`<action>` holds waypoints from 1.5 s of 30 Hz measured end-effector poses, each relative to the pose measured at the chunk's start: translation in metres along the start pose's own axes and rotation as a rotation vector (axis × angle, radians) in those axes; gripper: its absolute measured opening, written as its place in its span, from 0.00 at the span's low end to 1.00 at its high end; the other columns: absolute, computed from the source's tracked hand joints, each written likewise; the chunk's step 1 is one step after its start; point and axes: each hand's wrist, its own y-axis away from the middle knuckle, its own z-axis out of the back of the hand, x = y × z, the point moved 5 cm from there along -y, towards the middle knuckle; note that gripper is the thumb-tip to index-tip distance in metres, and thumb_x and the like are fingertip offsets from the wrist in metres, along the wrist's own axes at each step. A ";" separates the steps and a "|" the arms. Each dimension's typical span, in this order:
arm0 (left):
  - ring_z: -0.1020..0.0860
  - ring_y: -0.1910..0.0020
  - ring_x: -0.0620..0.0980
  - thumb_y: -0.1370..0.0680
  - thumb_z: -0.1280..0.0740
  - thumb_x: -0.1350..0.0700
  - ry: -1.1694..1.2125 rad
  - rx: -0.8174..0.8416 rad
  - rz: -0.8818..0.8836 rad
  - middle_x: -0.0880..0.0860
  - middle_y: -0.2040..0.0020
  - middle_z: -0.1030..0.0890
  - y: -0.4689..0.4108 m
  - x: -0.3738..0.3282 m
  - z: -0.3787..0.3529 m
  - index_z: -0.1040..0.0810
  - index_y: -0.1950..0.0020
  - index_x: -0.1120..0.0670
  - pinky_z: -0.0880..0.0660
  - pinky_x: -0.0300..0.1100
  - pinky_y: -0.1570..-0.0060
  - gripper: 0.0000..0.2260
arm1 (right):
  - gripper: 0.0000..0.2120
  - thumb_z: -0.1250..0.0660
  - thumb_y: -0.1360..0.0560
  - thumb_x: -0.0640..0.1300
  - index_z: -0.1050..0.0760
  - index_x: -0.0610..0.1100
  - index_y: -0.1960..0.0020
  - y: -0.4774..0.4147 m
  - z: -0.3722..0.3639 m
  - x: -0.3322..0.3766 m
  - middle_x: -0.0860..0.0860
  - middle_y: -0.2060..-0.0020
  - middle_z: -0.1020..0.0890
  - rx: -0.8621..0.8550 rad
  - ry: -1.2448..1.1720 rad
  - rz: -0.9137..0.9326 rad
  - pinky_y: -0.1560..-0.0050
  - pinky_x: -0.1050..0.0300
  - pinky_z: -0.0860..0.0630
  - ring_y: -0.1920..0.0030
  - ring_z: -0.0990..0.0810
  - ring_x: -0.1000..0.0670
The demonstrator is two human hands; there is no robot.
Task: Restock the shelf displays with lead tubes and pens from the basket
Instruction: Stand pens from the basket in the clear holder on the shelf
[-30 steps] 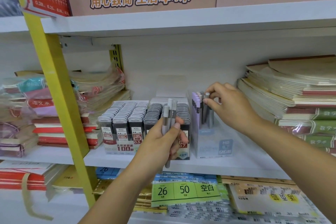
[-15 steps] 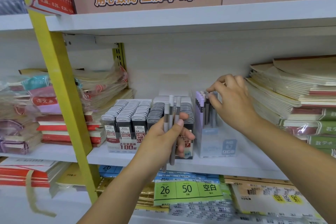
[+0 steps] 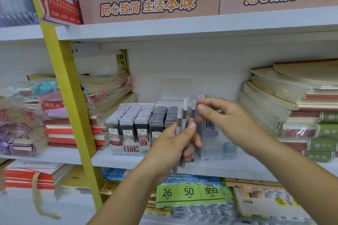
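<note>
**Left hand [image 3: 173, 146] clamps the pens [image 3: 185, 115]; right hand [image 3: 232, 117] at their tips**

Your left hand is curled round the bundle of grey pens, holding it upright in front of the shelf [image 3: 117, 160] so the tops fan out for picking. Your right hand hovers with its thumb beside the top of the rightmost pen; blur hides whether it has pinched it. The clear display box [image 3: 219, 148] stands just behind, beside the rows of lead tubes [image 3: 128, 122], so each pen likely has a short trip in.

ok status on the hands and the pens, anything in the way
Left hand grips grey pens upright. Right hand at their tops, blurred, grip unclear. Nothing between hands and clear pen box behind.
</note>
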 end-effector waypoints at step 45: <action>0.34 0.73 0.43 0.15 0.40 0.56 0.012 -0.049 0.042 0.49 0.66 0.23 0.007 0.014 0.023 0.21 0.40 0.52 0.35 0.35 0.72 0.09 | 0.07 0.27 0.28 0.45 0.18 0.44 0.52 -0.046 0.028 -0.041 0.47 0.55 0.28 -0.238 1.041 0.255 0.57 0.55 0.34 0.50 0.30 0.44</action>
